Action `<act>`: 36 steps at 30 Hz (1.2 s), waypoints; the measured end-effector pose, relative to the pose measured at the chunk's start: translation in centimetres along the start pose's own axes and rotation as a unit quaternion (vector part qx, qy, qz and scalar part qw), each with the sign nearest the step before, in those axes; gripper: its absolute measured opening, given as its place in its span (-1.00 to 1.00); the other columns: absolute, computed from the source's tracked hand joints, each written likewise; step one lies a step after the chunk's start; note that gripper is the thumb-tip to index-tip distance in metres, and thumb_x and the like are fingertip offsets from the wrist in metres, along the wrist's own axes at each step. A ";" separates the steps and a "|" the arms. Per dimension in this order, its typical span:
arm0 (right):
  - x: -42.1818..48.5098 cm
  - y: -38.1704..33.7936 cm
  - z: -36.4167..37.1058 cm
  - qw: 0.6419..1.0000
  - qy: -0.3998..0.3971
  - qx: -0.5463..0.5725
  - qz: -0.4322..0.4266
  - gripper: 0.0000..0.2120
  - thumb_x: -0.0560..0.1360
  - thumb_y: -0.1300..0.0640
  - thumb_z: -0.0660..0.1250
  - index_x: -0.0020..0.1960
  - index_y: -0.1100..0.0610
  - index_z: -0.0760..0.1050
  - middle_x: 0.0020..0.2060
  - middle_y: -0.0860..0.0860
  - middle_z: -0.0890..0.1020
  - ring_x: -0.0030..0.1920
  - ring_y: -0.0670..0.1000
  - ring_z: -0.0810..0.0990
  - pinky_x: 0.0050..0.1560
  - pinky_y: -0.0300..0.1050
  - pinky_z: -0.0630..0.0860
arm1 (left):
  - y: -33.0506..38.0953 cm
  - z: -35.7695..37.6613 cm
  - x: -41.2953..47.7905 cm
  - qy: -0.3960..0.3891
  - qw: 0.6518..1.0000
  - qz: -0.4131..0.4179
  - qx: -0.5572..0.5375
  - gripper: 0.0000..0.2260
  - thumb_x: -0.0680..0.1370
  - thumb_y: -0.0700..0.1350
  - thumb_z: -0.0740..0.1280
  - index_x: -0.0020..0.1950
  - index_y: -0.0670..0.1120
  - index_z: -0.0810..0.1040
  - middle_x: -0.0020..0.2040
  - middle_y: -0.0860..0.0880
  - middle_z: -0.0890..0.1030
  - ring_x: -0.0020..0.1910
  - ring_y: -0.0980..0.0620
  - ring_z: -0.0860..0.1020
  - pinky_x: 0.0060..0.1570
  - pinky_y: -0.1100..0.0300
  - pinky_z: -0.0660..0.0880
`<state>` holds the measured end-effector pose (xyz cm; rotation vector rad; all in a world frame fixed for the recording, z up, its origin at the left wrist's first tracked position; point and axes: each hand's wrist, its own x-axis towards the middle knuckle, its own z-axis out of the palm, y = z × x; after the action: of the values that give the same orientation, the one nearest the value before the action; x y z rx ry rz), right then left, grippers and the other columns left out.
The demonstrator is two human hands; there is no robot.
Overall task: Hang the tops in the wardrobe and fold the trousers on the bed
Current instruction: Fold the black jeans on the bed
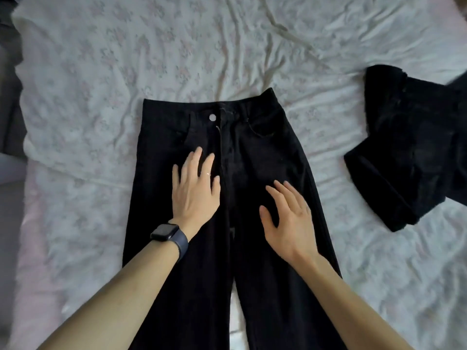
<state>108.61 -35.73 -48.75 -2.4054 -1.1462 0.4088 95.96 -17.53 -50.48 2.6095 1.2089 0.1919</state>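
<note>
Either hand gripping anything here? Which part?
Nothing is held. The left hand lies flat on one thigh of the black trousers; the right hand is open, fingers straight, over the other thigh.

Trouser legs: black trousers (265, 147) cut off by the bottom edge, hems out of view beneath both forearms.
Under the hands: cloth below the left hand (194, 188) and the right hand (288, 218) covered.
Right-hand contact: touching the cloth or just above it, impossible to tell; outline slightly blurred.
Right of the right hand: folded dark garment (409, 147) cut by the right edge; kind unclear, folds lost in the black.
Left of the left hand: dark shape (10, 109), blurred, cut by the edge, unidentifiable.
Left wrist: watch (165, 232) screen dark, nothing legible.
Beyond the fingertips: sheet (126, 59) print too blurred to make out.
</note>
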 end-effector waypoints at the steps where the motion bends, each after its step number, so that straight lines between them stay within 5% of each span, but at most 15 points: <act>1: -4.6 1.2 -1.0 0.999 0.004 0.000 0.047 -0.52 0.61 -0.03 0.33 0.48 0.09 0.41 0.49 0.01 0.40 0.56 0.03 0.23 0.53 0.10 0.24 | 1.1 -0.3 -4.4 -0.016 1.000 -0.007 -0.011 -0.56 0.64 -0.04 0.25 0.52 -0.09 0.37 0.57 -0.13 0.27 0.54 -0.14 0.28 0.49 -0.27 0.21; 5: -18.8 4.9 -4.0 0.965 -0.035 0.043 0.258 -0.41 0.58 -0.11 0.32 0.53 0.07 0.28 0.48 0.02 0.35 0.49 0.09 0.30 0.45 0.07 0.35 | 5.8 -1.4 -18.4 -0.045 0.996 -0.063 -0.044 -0.65 0.61 -0.05 0.33 0.37 -0.13 0.53 0.43 -0.10 0.46 0.40 -0.13 0.45 0.40 -0.18 0.35; 8: -23.3 6.8 -5.8 0.936 -0.056 0.080 0.338 -0.39 0.57 -0.22 0.28 0.50 0.07 0.31 0.34 0.04 0.50 0.34 0.09 0.48 0.27 0.04 0.48 | 9.4 -2.6 -24.0 -0.119 0.967 -0.216 -0.063 -0.60 0.62 0.14 0.28 0.30 -0.11 0.52 0.21 -0.09 0.58 0.15 -0.13 0.56 0.07 -0.07 0.47; 11: -22.3 7.8 -6.6 0.944 -0.061 0.065 0.318 -0.39 0.56 -0.32 0.24 0.39 0.12 0.42 0.23 0.06 0.57 0.23 0.11 0.55 0.23 0.11 0.52 | 11.5 -3.2 -24.9 -0.164 0.939 -0.292 -0.074 -0.55 0.63 0.24 0.17 0.26 -0.11 0.44 0.15 -0.10 0.55 0.07 -0.14 0.57 -0.02 -0.05 0.50; 16: -15.4 10.2 -6.9 0.959 -0.150 -0.013 0.239 -0.68 0.65 -0.20 0.13 0.08 0.04 0.43 -0.06 0.02 0.61 -0.02 0.13 0.58 -0.06 0.07 0.53 | 9.4 -2.3 -21.8 -0.164 0.958 -0.230 0.054 -0.69 0.68 0.09 0.12 0.23 -0.07 0.50 0.13 -0.09 0.63 0.04 -0.20 0.61 0.09 -0.01 0.38; 18: -15.1 11.6 -6.8 0.965 -0.126 -0.012 0.230 -0.73 0.65 -0.17 0.13 0.01 0.02 0.42 -0.16 -0.02 0.59 -0.08 0.11 0.57 -0.13 0.04 0.50 | 9.1 -1.6 -21.7 -0.162 0.961 -0.202 0.093 -0.71 0.68 0.06 0.13 0.27 -0.05 0.51 0.13 -0.07 0.64 0.06 -0.20 0.61 0.11 -0.02 0.37; 23: -19.1 12.7 -5.3 0.956 -0.031 0.081 0.279 -0.64 0.61 -0.26 0.16 0.08 0.02 0.49 -0.13 -0.12 0.57 -0.13 -0.01 0.53 -0.12 -0.09 0.40 | 10.2 -1.1 -23.0 -0.168 0.958 -0.220 0.069 -0.67 0.69 0.06 0.12 0.37 -0.07 0.44 0.25 -0.11 0.54 0.21 -0.19 0.52 0.12 -0.06 0.40; 28: -27.7 13.7 -6.7 0.955 -0.099 0.154 0.232 -0.64 0.53 -0.33 0.28 0.07 -0.05 0.44 -0.18 -0.25 0.54 -0.17 -0.22 0.55 -0.26 -0.24 0.43 | 13.3 -1.9 -33.3 -0.132 0.963 -0.235 0.016 -0.60 0.68 0.16 0.07 0.25 -0.07 0.53 0.16 -0.08 0.51 0.13 -0.13 0.51 0.00 -0.03 0.47; 32: -36.1 15.8 -6.2 0.936 -0.188 0.176 0.240 -0.72 0.53 -0.18 0.38 0.12 -0.07 0.43 -0.12 -0.26 0.56 -0.14 -0.23 0.53 -0.25 -0.32 0.40 | 16.3 -0.1 -44.1 -0.170 0.922 -0.337 -0.088 -0.61 0.63 0.23 0.14 0.21 -0.01 0.53 0.18 0.00 0.51 0.13 -0.06 0.53 -0.03 0.00 0.53; 36: -40.9 18.1 -5.6 0.913 -0.226 0.204 0.270 -0.70 0.52 -0.06 0.43 0.20 -0.02 0.51 -0.09 -0.25 0.61 -0.06 -0.14 0.60 -0.19 -0.31 0.42 | 18.0 2.9 -51.3 -0.192 0.840 -0.429 -0.272 -0.64 0.60 0.08 0.32 0.32 -0.08 0.49 0.22 -0.06 0.59 0.14 -0.04 0.59 0.10 0.05 0.57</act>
<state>97.90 -79.51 -50.05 -2.2601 -0.4457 1.2987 76.68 -68.45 -48.69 1.3599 1.7008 -0.1457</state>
